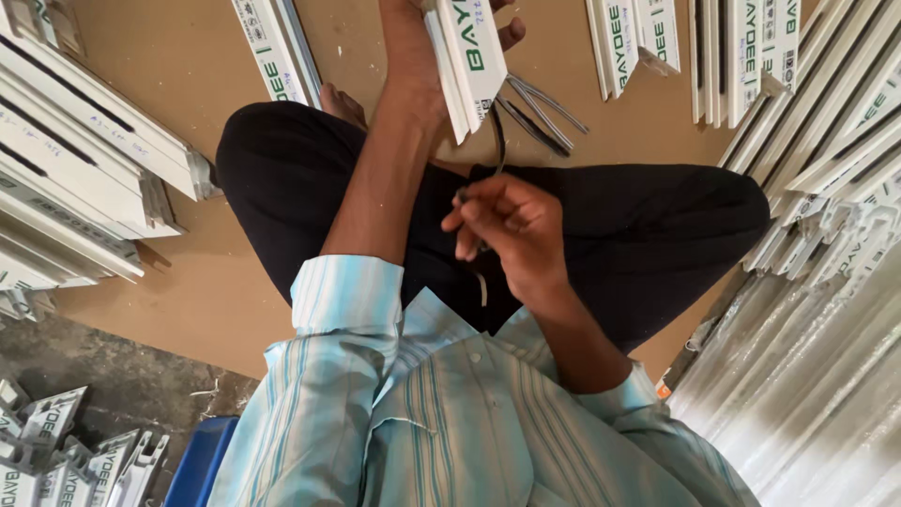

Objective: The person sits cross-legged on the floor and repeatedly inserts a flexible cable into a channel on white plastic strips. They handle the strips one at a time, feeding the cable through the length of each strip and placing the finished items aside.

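— Two stacks of long white plastic window-frame profiles flank the scene: which is which?
— One stack (84, 178) lies at the far left on the brown board floor (188, 282); the other stack (826, 131) fans down the right side. Loose white profile pieces (629, 38) lie at the far edge, between them.

— And the seated figure?
— A person in a light blue striped shirt (450, 422) sits cross-legged in black trousers (657, 225) on the board.

— What does each hand do?
— The left hand (422, 56), arm stretched far forward, is closed around a short white profile section with a mitred end (469, 61), held up above the knees. The right hand (511, 225), nearer the body, has its fingers curled and pinches a thin dark rubber gasket strip (497, 141); the strip runs from the pinch up to the profile's cut end.

— Smaller items?
— Several grey strips (544, 113) lie on the board just right of the held section.
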